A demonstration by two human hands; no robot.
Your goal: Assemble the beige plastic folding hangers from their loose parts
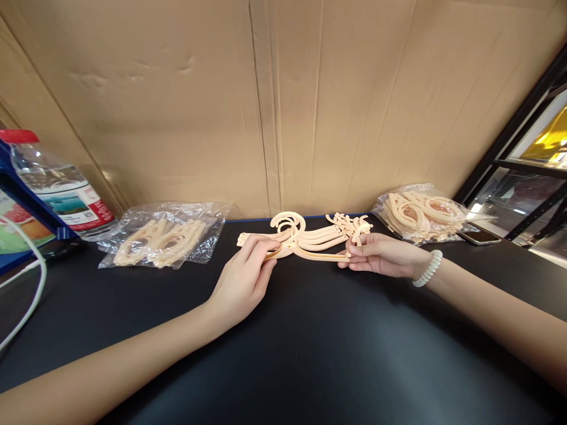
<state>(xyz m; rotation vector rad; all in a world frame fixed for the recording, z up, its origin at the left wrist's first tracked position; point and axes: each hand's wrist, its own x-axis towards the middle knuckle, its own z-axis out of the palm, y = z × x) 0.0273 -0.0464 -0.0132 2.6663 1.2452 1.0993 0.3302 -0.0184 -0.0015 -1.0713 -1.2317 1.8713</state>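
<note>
A peach-coloured plastic hanger [314, 255] is held at both sides, just above the black table. My left hand [243, 280] pinches its left part between thumb and fingers. At its right end, my right hand [383, 255] has closed thumb and fingers around the tip and a small peach piece. Behind the held hanger lie several more hangers [325, 234] with their hooks to the left of centre. A heap of small peach pieces [348, 224] rests at the right end of these hangers, just behind my right hand.
Clear bags of peach hangers lie at left [162, 239] and right [420, 212]. A phone [479, 236] is beside the right bag. A red-capped bottle [66, 192] and white cable [42, 283] are at left. Cardboard [212, 112] stands behind the table [310, 354].
</note>
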